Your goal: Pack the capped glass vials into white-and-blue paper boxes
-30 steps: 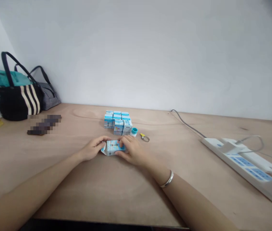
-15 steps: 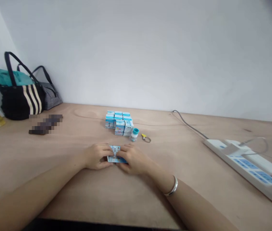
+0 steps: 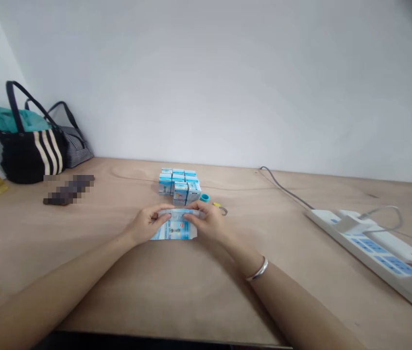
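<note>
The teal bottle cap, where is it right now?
In the head view, the teal bottle cap sits on the wooden table, just right of the stack of little blue boxes and just above the person's right hand.

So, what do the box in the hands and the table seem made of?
The flattened box looks like thin printed paperboard, perhaps lightly glossy, as it folds between the left hand and right hand. The table looks like bare plywood: unpainted, with visible grain.

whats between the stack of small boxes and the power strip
In the head view, a teal cap and a yellow-tagged metal ring lie on the plywood tabletop there.
</note>
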{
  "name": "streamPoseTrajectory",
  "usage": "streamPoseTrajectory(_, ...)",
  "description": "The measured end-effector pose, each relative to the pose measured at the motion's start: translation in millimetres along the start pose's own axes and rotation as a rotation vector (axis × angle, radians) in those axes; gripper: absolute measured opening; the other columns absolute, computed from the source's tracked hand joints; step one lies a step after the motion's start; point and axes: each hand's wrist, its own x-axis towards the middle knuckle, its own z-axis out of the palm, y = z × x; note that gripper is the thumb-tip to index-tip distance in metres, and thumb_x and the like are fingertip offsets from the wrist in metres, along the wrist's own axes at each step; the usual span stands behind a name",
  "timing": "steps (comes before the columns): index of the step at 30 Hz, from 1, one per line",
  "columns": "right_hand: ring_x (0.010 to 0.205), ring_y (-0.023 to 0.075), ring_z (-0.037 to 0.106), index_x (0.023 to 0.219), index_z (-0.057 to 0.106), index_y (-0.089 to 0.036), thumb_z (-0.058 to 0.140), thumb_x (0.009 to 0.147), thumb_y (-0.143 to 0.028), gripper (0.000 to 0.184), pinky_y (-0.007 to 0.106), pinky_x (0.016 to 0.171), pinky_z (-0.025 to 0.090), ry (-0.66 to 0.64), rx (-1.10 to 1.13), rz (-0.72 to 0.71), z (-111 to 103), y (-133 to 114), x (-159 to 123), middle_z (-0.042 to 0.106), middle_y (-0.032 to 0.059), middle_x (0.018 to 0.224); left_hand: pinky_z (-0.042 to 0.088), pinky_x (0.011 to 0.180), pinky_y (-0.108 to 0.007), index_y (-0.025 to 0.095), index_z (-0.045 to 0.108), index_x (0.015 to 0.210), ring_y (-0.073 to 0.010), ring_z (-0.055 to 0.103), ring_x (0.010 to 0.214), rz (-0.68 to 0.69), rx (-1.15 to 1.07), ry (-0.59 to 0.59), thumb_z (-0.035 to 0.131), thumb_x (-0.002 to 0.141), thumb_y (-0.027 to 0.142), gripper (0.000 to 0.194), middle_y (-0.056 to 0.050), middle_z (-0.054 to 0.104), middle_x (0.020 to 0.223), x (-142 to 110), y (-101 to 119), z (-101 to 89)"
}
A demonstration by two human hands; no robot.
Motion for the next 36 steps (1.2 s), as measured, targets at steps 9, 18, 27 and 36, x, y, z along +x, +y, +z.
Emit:
streamPoseTrajectory(9, 0.063, 0.0126, 0.056, 0.072, 0.060, -0.019, 0.056, 0.076, -0.011, 0.010, 0.023, 0.057, 0.041, -0.372, -0.224, -0.285, 1.6, 6.4, -6.7, 0.061, 0.0014, 0.072, 0.049, 0.078, -0.030, 0.022, 0.068, 0.091, -0.0183, 0.064, 0.087, 0.341, 0.376, -0.277, 0.050, 0.085, 0.025, 0.018, -0.005, 0.069, 0.095, -2.9, -11.8, -6.6)
streamPoseTrajectory(18, 0.088, 0.0218, 0.061, 0.133, 0.029, -0.017, 0.056, 0.083, -0.026, 0.058, 0.038, 0.076, 0.050, 0.049, -0.088, -0.104, 6.7, 3.3, -10.7, 0.058, 0.0133, 0.108, 0.050, 0.074, -0.026, 0.021, 0.062, 0.093, -0.0167, 0.064, 0.082, 0.188, 0.413, 0.148, 0.049, 0.085, 0.031, 0.018, -0.003, 0.068, 0.090, 2.3, -8.7, -26.5)
streamPoseTrajectory(27, 0.097, 0.0200, 0.059, 0.097, 0.061, -0.018, 0.051, 0.086, -0.019, 0.015, 0.037, 0.085, 0.049, -0.326, -0.207, -0.278, 7.6, 6.0, -10.2, 0.060, 0.0112, 0.107, 0.048, 0.057, -0.023, 0.017, 0.055, 0.096, -0.0146, 0.063, 0.066, -0.256, 0.441, 0.633, 0.051, 0.073, 0.024, 0.024, -0.004, 0.065, 0.090, 13.8, -43.4, -57.9)
streamPoseTrajectory(36, 0.095, 0.0187, 0.059, 0.104, 0.061, -0.016, 0.048, 0.089, -0.021, 0.021, 0.034, 0.085, 0.049, -0.340, -0.253, -0.259, 11.3, 5.3, -11.8, 0.060, 0.0116, 0.108, 0.043, 0.087, -0.042, 0.019, 0.062, 0.091, -0.0290, 0.055, 0.097, -0.314, 0.663, 0.615, 0.059, 0.067, 0.025, 0.024, -0.010, 0.059, 0.098, 10.8, -53.1, -69.6)
